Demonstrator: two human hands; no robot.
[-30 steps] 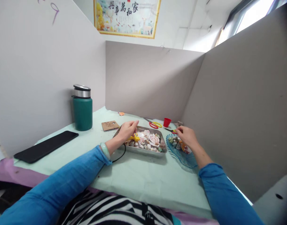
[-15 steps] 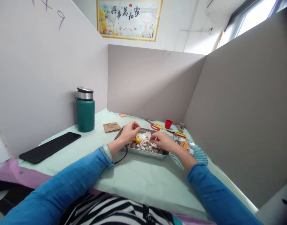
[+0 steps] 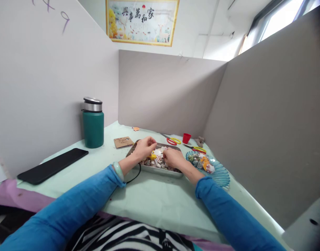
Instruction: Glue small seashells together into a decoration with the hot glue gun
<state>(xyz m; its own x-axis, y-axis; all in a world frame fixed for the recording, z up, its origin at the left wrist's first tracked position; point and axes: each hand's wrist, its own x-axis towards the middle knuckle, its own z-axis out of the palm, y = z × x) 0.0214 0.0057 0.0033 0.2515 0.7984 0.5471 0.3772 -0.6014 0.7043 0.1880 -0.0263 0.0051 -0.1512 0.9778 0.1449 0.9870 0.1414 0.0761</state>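
Observation:
A metal tray (image 3: 163,172) full of shells (image 3: 158,161) lies on the pale green cloth. My left hand (image 3: 145,147) is over its left part, fingers bent and pressed together; what they hold, if anything, is too small to name. A yellow object (image 3: 153,156) lies among the shells just below those fingers. My right hand (image 3: 172,157) reaches into the right part of the tray with closed fingers, and their tips are hidden among the shells. To its right, a blue glass plate (image 3: 222,173) bears shells and an orange piece (image 3: 205,162).
Behind the tray are scissors (image 3: 172,141), a second pair (image 3: 198,149) and a red cup (image 3: 186,138). A brown card (image 3: 123,142), a green flask (image 3: 93,129) and a black phone-like slab (image 3: 55,165) stand or lie left. Grey partitions (image 3: 170,92) enclose the table.
My right hand has moved left and slightly down within the tray, uncovering more of the blue plate. My left hand has hardly moved. The whole view has shifted slightly.

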